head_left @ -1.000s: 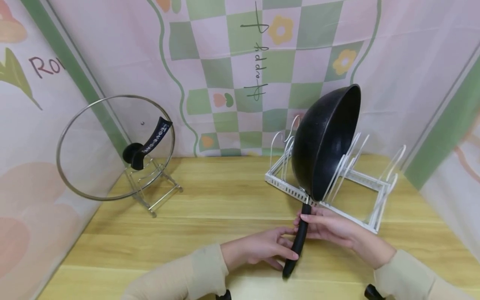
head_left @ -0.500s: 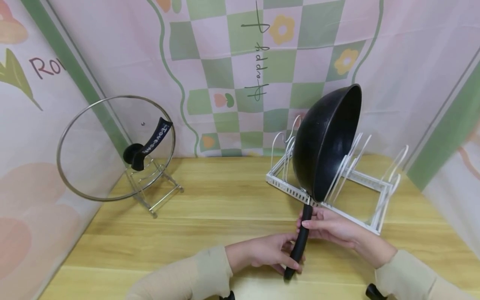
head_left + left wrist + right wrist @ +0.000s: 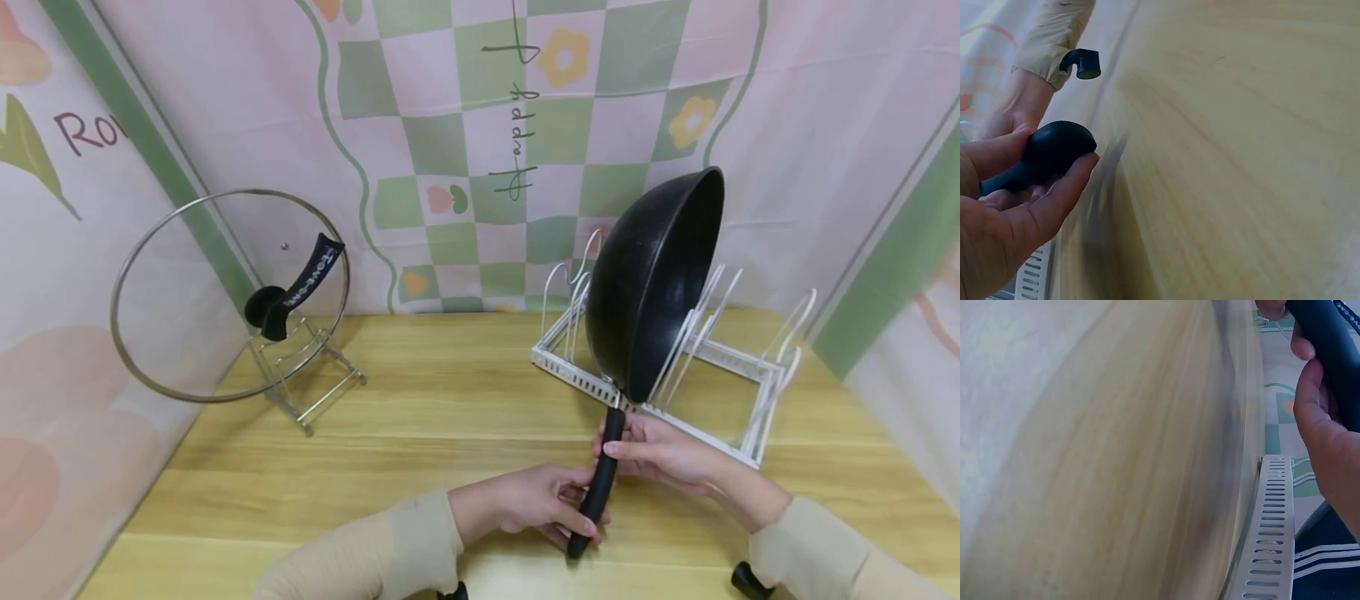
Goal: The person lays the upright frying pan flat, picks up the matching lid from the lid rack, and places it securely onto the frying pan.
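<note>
left hand (image 3: 532,504) and right hand (image 3: 667,454) are both sitting a little lower on the handle (image 3: 601,490) than they were a second ago, while the wok (image 3: 648,283) and the rack (image 3: 572,374) are staying almost where they were.

head view: the wok is standing on edge in the rack, its hollow facing the rack's right end, and the handle is sticking out past the rack's front. out in front of the rack, the left hand is pinching the handle near its free end; the right hand is holding it higher up, just beside the rack. well to the left of the rack, a glass lid (image 3: 225,292) is leaning on a metal stand (image 3: 330,397). a printed cloth (image 3: 491,125) is hanging behind the rack, and a wooden table (image 3: 420,375) is lying under it.

left wrist view: the left hand is gripping the handle's end between thumb and fingers. the rack's slotted rail is showing past that hand.

right wrist view: the right hand is curling round the handle, how tightly i cannot tell. part of the wok is showing in the rack.
</note>
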`<action>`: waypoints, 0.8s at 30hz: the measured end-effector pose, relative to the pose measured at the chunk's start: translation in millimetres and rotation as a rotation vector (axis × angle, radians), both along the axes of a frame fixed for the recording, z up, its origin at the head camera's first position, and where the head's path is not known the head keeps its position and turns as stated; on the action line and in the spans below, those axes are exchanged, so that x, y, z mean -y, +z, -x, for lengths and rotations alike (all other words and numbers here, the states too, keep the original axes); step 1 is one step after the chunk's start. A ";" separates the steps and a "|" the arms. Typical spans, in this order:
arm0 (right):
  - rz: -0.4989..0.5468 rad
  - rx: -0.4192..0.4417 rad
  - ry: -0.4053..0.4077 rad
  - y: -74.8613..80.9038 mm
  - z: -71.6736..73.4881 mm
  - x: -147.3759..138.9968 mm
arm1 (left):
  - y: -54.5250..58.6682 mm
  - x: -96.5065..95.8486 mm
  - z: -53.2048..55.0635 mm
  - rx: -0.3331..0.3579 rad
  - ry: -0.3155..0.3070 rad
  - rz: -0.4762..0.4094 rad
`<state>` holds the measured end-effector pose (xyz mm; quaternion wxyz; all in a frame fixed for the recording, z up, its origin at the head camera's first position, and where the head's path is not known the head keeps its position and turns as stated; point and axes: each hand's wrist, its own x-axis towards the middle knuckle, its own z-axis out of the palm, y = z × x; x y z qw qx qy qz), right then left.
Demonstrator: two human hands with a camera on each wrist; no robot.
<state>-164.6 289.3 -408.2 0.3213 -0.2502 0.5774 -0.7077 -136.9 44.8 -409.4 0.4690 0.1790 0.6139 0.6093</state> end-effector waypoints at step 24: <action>-0.018 -0.041 -0.034 2.7 -0.9 -0.4 | 1.3 -3.6 -2.1 -0.066 0.025 0.015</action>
